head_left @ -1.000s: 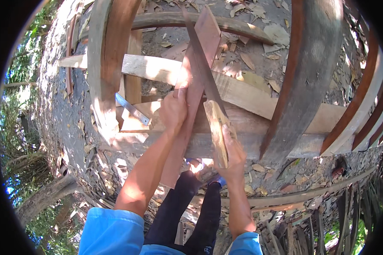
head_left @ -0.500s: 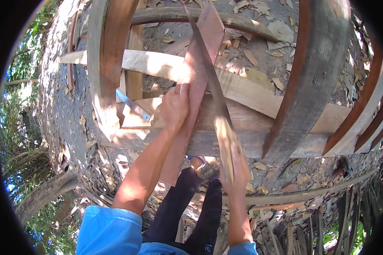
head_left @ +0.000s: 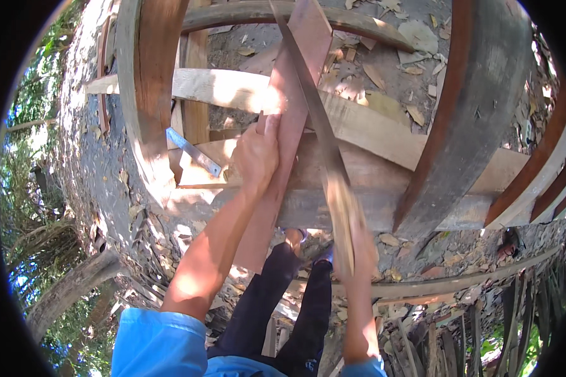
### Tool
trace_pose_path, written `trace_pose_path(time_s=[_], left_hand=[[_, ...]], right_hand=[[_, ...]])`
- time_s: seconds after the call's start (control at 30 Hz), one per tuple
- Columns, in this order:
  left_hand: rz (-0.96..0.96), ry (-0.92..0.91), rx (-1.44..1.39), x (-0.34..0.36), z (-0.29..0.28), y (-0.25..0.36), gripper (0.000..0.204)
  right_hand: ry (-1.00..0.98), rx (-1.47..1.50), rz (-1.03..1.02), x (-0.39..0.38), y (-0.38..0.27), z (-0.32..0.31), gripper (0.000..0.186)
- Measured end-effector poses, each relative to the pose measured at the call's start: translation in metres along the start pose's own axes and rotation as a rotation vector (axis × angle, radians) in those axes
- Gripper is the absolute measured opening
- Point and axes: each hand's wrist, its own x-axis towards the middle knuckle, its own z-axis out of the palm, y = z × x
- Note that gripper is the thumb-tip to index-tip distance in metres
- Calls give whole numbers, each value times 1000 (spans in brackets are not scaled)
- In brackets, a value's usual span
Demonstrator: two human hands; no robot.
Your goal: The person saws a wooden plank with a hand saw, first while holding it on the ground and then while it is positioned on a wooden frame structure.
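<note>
A reddish-brown board lies slantwise over the wooden frame, its far end cut at an angle. My left hand is closed round the board's left edge, near its middle. In my right hand is the wooden handle of a handsaw; the fingers are somewhat blurred. The long dark blade runs up and to the left from the handle, crossing the board's far right part. Whether its teeth sit in the wood I cannot tell. A metal ruler rests left of my left hand, on the pale wood of the frame.
Thick upright-looking beams stand at left and right. A pale plank passes under the board. Dry leaves and wood scraps litter the ground. A log lies at the lower left, and several dark slats at the lower right.
The saw handle and my right hand have moved slightly right and nearer to me. My left hand keeps its hold on the board. The view has shifted a little.
</note>
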Motion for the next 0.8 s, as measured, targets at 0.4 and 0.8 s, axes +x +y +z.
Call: trace_pose_path(time_s=[0.4, 0.8], left_hand=[[-23, -21, 20, 5, 1, -2, 89], [49, 64, -132, 0, 6, 6, 76]], right_hand=[[-11, 4, 12, -2, -10, -12, 56], [-63, -108, 17, 14, 17, 8, 57]])
